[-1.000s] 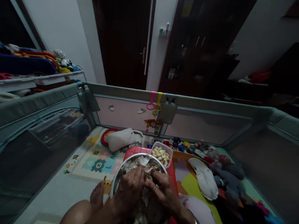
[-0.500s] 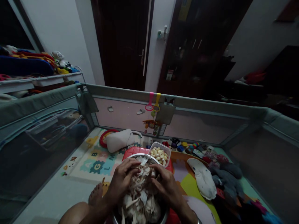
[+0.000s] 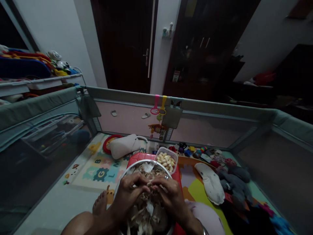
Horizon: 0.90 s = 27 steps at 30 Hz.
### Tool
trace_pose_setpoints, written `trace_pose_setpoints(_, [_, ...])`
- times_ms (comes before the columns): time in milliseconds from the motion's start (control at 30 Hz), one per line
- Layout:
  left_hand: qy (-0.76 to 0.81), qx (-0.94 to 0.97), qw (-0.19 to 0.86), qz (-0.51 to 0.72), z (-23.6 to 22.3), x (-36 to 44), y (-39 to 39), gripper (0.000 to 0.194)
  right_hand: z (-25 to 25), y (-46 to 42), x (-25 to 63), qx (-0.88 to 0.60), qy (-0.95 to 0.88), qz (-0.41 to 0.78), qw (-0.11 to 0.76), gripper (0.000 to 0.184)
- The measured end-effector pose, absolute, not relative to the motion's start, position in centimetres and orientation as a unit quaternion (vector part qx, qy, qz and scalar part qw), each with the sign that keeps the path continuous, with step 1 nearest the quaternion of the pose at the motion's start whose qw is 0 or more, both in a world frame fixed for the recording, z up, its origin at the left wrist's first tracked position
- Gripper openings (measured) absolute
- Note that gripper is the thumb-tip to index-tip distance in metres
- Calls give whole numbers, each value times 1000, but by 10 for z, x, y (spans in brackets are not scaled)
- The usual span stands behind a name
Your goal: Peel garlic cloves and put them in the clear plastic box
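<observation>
My left hand (image 3: 129,192) and my right hand (image 3: 168,194) are curled together over a metal bowl (image 3: 130,165) heaped with pale garlic skins (image 3: 146,212). Their fingertips meet in a pinch on something small that I cannot make out. A ring shows on my right hand. Just beyond the bowl stands a small clear tub of peeled garlic cloves (image 3: 166,159). Bowl and tub rest on a red stool (image 3: 133,157).
I sit inside a grey mesh playpen (image 3: 220,112) on an alphabet play mat (image 3: 97,169). My bare foot (image 3: 100,204) is at the left. A white cushion (image 3: 122,146) lies ahead, soft toys (image 3: 232,181) at the right. A dark door (image 3: 124,45) stands behind.
My hands moved forward to the bowl's far side, then drew back towards the middle and closed together in a pinch. The view drifted slightly.
</observation>
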<state>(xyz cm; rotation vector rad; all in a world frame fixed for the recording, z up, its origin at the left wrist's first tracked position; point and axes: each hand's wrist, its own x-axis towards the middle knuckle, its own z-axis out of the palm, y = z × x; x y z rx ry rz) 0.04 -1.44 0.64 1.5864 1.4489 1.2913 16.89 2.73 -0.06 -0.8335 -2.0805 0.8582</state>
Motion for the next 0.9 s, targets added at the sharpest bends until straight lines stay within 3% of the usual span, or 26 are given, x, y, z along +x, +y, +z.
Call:
trace_pose_setpoints(167, [514, 653, 240, 501, 5, 2, -15, 9, 1, 25, 161, -336, -772, 381, 382, 12])
trace_pose_setpoints(500, [503, 728, 80, 460, 11, 5, -21, 15, 4, 27, 155, -307, -594, 628, 397, 13])
trace_pose_setpoints(900, [516, 726, 123, 437, 11, 7, -19, 15, -6, 30, 160, -318, -633, 558, 432, 14])
